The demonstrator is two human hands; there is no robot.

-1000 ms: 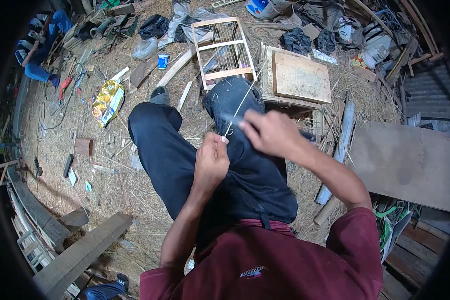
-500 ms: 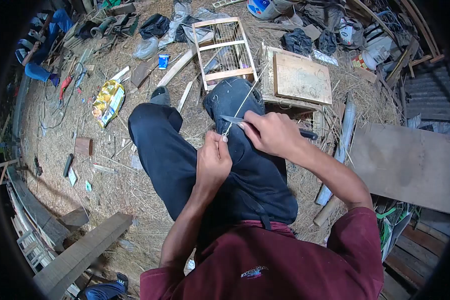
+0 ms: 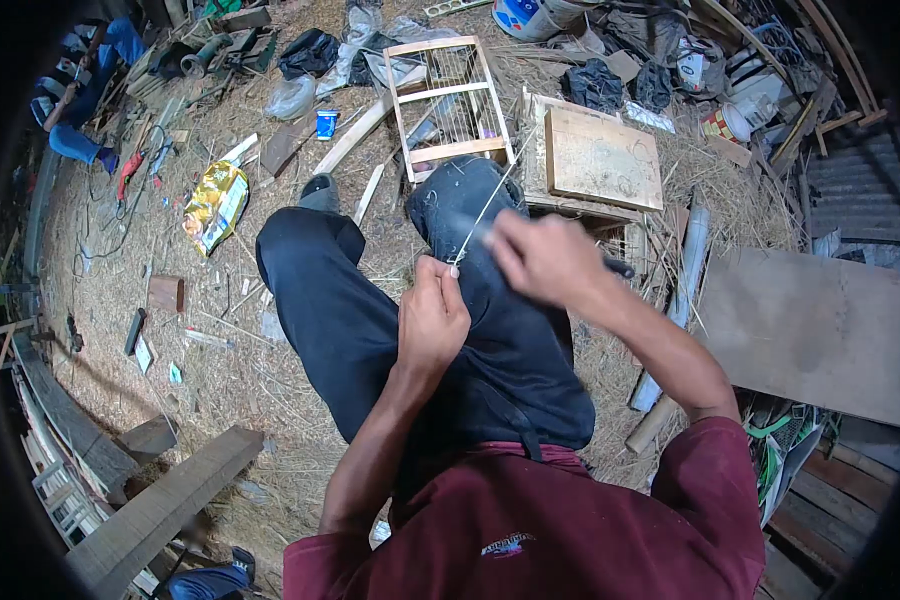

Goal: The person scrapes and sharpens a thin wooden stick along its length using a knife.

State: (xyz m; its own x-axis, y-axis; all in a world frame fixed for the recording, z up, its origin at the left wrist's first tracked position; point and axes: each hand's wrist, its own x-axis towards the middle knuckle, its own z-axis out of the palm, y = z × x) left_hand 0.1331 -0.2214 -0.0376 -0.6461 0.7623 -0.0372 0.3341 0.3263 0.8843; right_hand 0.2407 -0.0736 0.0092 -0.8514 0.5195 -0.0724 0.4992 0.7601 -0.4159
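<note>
My left hand is closed around the lower end of a thin pale strip, which looks like split bamboo or cane. From my fingertips the strip slants up and right across my knee, and pale shavings cling by my thumb. My right hand is smeared by motion and grips a knife, whose dark handle end sticks out behind the palm. The blade is a grey blur over my knee, close to the strip; whether it touches cannot be made out.
Beyond my knee lies a wooden frame with thin bars; beside it a wooden board rests on a box. A yellow bag and a beam are at left. Another person sits at upper left.
My right hand has shifted slightly right and up, and the knife blade, sharp before, is now blurred. My left hand has barely moved and keeps its hold on the strip.
</note>
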